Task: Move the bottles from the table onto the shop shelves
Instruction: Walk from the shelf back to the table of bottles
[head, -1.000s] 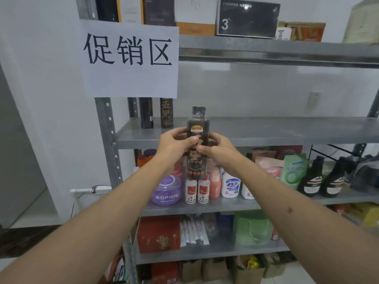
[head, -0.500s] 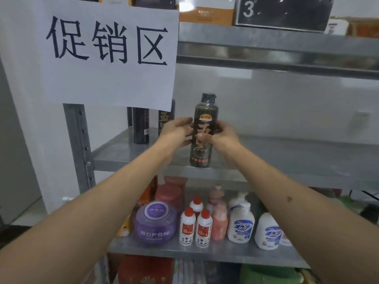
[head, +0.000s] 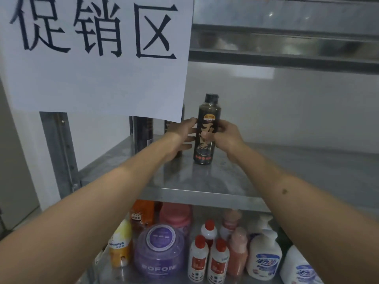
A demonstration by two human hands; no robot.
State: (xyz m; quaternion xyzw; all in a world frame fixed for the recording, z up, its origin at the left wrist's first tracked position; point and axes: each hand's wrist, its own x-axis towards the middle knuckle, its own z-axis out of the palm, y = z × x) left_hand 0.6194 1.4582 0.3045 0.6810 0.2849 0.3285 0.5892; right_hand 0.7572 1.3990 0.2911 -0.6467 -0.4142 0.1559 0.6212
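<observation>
Near the left front corner of the metal shelf [head: 205, 181], an upright dark bottle [head: 206, 130] stands between both hands; left hand [head: 182, 136] and right hand [head: 227, 134] fingers grasp its sides, equally near.

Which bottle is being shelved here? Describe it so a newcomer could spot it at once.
Find the white paper sign on the metal rack; just right of its lower corner, on the middle shelf, stands a dark bottle. Unlike the two dark bottles half hidden behind the sign, it stands in full view between both hands.
</observation>
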